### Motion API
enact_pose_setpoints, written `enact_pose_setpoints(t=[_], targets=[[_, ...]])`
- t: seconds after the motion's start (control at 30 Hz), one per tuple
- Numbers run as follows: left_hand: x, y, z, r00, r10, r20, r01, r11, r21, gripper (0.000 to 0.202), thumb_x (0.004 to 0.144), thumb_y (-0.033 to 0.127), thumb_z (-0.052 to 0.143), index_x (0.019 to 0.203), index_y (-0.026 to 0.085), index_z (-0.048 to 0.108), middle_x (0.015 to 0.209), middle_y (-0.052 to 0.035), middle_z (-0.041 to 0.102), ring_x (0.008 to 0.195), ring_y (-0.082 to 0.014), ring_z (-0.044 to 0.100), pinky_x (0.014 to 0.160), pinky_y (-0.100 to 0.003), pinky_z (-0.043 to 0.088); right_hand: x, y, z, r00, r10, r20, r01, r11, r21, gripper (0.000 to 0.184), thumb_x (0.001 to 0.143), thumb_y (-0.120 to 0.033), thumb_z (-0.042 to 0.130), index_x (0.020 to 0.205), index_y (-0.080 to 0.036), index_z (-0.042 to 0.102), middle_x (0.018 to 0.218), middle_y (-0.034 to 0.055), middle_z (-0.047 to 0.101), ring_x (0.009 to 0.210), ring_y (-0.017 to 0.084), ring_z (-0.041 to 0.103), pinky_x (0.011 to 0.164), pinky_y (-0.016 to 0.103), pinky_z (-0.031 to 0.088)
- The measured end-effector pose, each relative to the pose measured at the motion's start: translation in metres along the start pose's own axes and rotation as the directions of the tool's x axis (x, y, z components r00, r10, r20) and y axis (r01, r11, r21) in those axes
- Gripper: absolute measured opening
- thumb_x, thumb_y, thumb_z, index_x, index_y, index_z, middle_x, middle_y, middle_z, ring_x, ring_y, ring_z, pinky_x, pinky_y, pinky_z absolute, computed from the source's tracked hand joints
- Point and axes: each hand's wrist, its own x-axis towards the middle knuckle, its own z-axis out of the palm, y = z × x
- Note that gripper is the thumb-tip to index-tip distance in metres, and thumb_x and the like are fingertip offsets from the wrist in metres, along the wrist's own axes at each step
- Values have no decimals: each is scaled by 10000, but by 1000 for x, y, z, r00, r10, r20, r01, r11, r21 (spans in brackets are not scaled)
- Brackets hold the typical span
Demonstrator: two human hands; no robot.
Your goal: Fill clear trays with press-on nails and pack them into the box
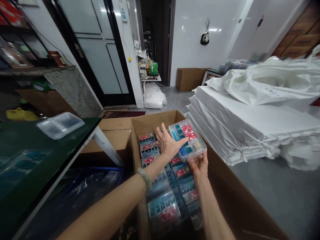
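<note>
The left hand (168, 144) is reached in from seven o'clock, the right hand (200, 165) from five, over a brown cardboard carton (225, 183). Between them, at four o'clock from the view's centre, a flat, clear plastic box (193, 141) with rounded corners is held tilted above the carton. Its near edge is grasped by the right fingers. The left fingers are spread wide, the thumb laid across the box; whether it is pressed down cannot be told. Similar glossy boxes (163, 208) are packed below.
</note>
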Motion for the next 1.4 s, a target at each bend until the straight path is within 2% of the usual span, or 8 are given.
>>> enact_pose_setpoints(t=[0.07,0.13,0.37,0.47,0.63,1.0,1.2,1.4], targets=[[6,-10,13,961,276,0,-264,920,291,1012,492,510,774,1343,279,277,1427,-122,174,1299,-343,167,1015,-520,176,9,6,-13,1000,9,-26,-9,1000,-1,359,778,-462,591,1055,-235,602,997,10,671,941,180,605,881,376,457],[10,-26,26,908,405,109,-407,788,461,779,594,577,683,1263,290,405,1365,-116,254,1251,-325,243,975,-502,235,15,16,-31,998,33,-55,-34,999,-11,394,760,-480,602,1060,-225,602,999,27,671,952,202,604,885,403,451],[1,-101,74,849,294,438,-516,638,572,343,858,468,380,1094,292,557,1243,-92,398,1142,-298,340,907,-501,291,30,52,-120,978,95,-185,-106,993,-51,353,697,-507,638,932,-244,655,904,11,697,985,215,598,935,399,412],[-11,-132,88,793,244,558,-572,612,545,380,873,434,329,1154,271,527,1280,-110,395,1149,-313,349,923,-525,278,32,66,-158,964,141,-227,-160,985,-70,341,703,-487,636,941,-244,665,912,14,700,960,217,613,937,403,406],[-14,-172,104,683,152,714,-648,578,497,694,792,567,375,1286,79,398,1307,-227,371,1168,-403,335,938,-547,278,32,92,-203,943,208,-258,-240,966,-97,472,727,-534,588,1072,-215,631,1013,67,676,991,255,604,924,443,403],[29,-231,140,388,-8,922,-783,525,334,1037,476,342,690,1366,113,207,1425,-229,193,1289,-434,185,1010,-512,253,55,131,-248,932,147,-332,-163,986,-20,447,732,-528,577,1087,-257,603,1025,17,674,986,205,605,884,392,443],[70,-253,162,345,-64,936,-805,492,330,1005,530,243,673,1383,180,145,1457,-184,135,1321,-373,148,1027,-488,249,101,145,-268,921,130,-368,-135,991,13,390,728,-467,615,1028,-218,625,917,21,701,858,197,645,809,366,489],[85,-277,178,378,-175,909,-800,432,416,995,576,170,628,1402,210,75,1477,-156,113,1325,-384,119,953,-609,268,130,158,-285,916,160,-368,-152,987,50,331,734,-433,620,981,-214,639,921,9,700,860,185,643,804,341,498]])
